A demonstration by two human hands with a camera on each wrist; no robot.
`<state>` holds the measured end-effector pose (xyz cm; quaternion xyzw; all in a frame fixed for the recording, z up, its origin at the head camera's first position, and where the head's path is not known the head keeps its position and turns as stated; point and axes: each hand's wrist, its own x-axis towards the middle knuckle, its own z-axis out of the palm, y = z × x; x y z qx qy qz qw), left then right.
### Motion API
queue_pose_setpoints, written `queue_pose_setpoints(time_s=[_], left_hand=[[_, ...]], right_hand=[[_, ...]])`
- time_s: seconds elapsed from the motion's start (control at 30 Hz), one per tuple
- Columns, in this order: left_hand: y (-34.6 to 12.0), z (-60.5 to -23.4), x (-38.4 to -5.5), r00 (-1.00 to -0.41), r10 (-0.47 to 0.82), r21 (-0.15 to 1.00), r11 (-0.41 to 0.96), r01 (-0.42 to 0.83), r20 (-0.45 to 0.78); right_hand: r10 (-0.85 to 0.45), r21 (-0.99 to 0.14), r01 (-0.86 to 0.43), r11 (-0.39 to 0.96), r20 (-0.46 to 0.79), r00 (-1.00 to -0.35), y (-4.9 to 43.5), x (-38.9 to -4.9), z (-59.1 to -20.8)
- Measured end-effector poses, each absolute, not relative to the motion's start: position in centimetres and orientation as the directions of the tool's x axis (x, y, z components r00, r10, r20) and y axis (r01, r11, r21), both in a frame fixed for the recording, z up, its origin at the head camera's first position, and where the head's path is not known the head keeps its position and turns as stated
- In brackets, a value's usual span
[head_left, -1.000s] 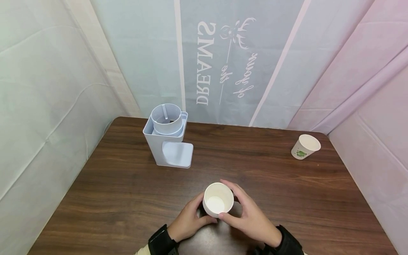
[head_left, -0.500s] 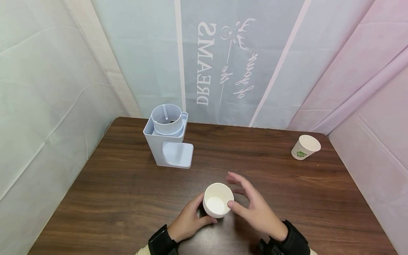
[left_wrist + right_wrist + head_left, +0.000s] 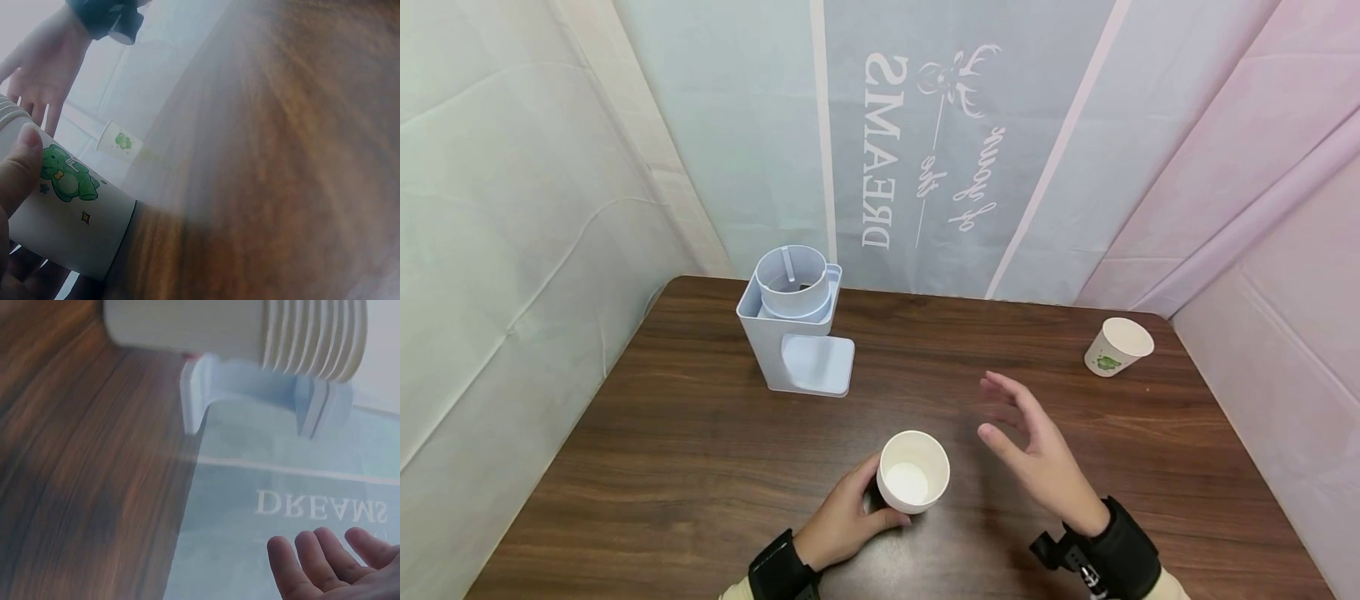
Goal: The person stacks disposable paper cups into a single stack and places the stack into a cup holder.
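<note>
A stack of white paper cups (image 3: 913,472) stands upright at the front middle of the table. My left hand (image 3: 847,520) grips it from the left side, thumb near and fingers behind. Several nested rims show on the stack (image 3: 312,337) in the right wrist view. A green cartoon animal is printed on the stack's outer wall (image 3: 81,219), seen in the left wrist view. To the right of the stack, my right hand (image 3: 1037,454) hovers over the table, its fingers loosely spread and holding nothing.
A pale blue plastic holder (image 3: 758,346) with a round tube on top and a flat foot stands at the back left. One white paper cup (image 3: 1116,348) with a green print stands at the back right. Curtains (image 3: 775,125) hang behind the table (image 3: 700,467).
My right hand has let go of the cup stack and moved away to the right and forward. My left hand and the stack have stayed in place.
</note>
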<state>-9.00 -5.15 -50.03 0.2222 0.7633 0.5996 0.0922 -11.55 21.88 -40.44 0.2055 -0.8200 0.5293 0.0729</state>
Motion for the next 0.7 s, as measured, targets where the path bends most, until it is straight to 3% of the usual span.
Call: queue_pose_setpoints(time_s=[0.7], left_hand=[[-5.1,-50.2,-9.0,-0.88,0.454,0.957,0.168,0.236,0.137]], right_hand=[[-0.014,-0.808,-0.361,0.466,0.401,-0.916,27.0,-15.2,-40.2]])
